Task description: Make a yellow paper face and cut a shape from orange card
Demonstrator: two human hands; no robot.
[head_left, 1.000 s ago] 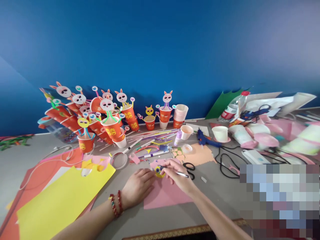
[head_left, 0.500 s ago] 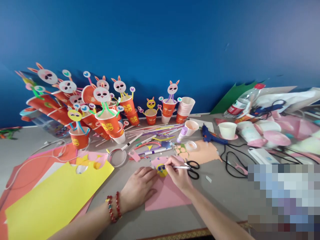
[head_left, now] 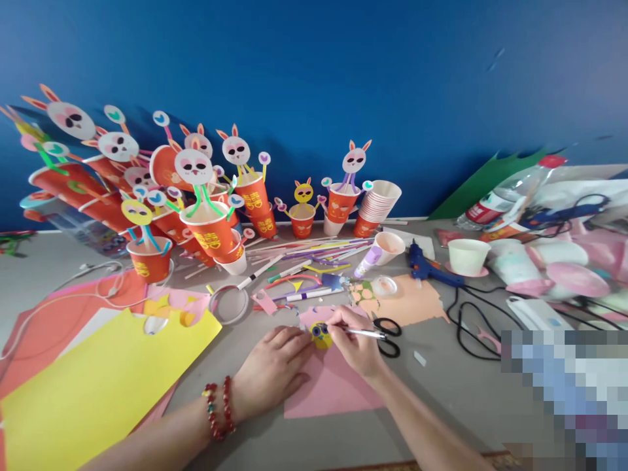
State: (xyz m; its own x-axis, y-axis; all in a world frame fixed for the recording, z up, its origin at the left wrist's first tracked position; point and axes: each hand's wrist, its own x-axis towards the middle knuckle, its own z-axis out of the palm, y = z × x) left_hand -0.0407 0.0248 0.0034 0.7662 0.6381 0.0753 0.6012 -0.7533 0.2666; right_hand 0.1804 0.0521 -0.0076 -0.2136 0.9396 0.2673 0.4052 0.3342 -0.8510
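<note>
The yellow disc (head_left: 322, 341) lies on the pink sheet (head_left: 333, 392) on the counter (head_left: 456, 392), between the two hands. The left hand (head_left: 267, 369) rests palm down, its fingers laid out flat and close together, the thumb apart on the sheet; the fingertips reach the disc's left edge, though whether they press on it I cannot tell. The right hand (head_left: 357, 345) pinches a pen (head_left: 367, 333) between its fingers, which meet at the disc's right side, beside its dark-ringed eyes. Scissors (head_left: 391, 348) lie just right of that hand.
</note>
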